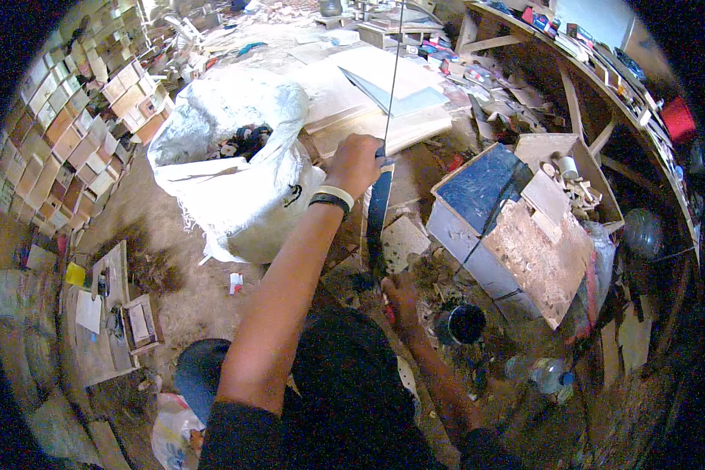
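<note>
My left hand (358, 166), with a pale and a black band at its wrist, is closed at the upper end of a long narrow strip (380, 205) with a dark face and a pale edge. A thin dark line (395, 74), cord or rod I cannot tell, runs from beside that hand up past the top of the view. Down at the strip's lower end, in shade, my right hand (400, 299) is closed. A bit of red shows at its fingers, but what it holds cannot be made out.
A white woven sack (227, 196) stands at the left, before pale boards (392, 86). To the right are a large board-topped box (536, 251), a carton of wood scraps (576, 176), a black container (460, 323) and a clear bottle (551, 376). A long workbench (587, 59) lines the right side.
</note>
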{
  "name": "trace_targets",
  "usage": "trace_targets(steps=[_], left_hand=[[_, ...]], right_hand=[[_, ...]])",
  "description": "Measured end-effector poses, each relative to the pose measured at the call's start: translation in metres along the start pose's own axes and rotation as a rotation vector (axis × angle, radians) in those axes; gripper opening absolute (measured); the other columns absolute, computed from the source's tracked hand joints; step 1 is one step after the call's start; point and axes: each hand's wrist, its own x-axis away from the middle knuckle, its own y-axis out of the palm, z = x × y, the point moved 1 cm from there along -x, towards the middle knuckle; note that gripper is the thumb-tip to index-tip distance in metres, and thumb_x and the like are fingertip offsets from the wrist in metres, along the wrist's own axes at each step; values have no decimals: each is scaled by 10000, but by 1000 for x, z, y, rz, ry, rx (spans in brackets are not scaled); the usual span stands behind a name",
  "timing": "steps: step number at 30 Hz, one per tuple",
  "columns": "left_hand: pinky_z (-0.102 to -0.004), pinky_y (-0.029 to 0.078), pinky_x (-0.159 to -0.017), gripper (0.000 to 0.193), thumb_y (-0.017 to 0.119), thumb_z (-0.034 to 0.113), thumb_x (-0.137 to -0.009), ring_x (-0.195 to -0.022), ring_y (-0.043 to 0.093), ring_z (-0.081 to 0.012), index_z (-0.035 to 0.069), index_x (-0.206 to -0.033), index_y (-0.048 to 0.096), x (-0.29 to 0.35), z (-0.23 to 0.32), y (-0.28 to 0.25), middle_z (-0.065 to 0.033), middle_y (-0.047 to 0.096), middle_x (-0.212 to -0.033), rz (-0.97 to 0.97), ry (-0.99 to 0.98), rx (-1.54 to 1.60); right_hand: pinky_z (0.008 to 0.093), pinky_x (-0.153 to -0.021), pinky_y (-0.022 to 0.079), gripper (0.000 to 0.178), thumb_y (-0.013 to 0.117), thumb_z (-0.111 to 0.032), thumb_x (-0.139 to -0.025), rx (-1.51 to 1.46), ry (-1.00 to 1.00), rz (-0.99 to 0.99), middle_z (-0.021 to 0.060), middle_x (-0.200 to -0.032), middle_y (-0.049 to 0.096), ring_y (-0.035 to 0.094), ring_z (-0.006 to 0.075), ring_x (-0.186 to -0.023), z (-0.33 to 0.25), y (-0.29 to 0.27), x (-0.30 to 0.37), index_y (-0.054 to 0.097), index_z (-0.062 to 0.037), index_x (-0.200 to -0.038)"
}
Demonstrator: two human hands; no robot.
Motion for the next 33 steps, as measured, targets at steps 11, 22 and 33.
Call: trace_targets(steps=[11, 22, 33], left_hand=[[-491, 502, -825, 146, 725, 103, -761, -904, 638, -411, 8, -869, 696, -7, -20, 8, -235, 671, -864, 24, 7, -32], [-475, 511, -760, 157, 761, 119, -738, -828, 652, -392, 16, -814, 671, -3, -38, 11, -204, 674, -819, 126, 33, 32], [-486, 488, -817, 142, 737, 116, -759, -899, 627, -410, 14, -841, 682, 6, -43, -2, -219, 670, -880, 126, 23, 29]], right_hand=[[378, -676, 502, 218, 564, -75, -880, 27, -30, 24, 165, -981, 584, 610, 302, -788, 28, 8, -11, 587, -75, -1097], [387, -730, 514, 272, 568, -89, -879, 96, -148, 52, 164, -1002, 589, 622, 315, -827, 38, -3, -45, 581, -91, -1151], [392, -793, 504, 294, 621, -103, -876, 18, -123, -154, 186, -1089, 619, 624, 348, -939, 42, 6, 3, 583, -47, -1162]])
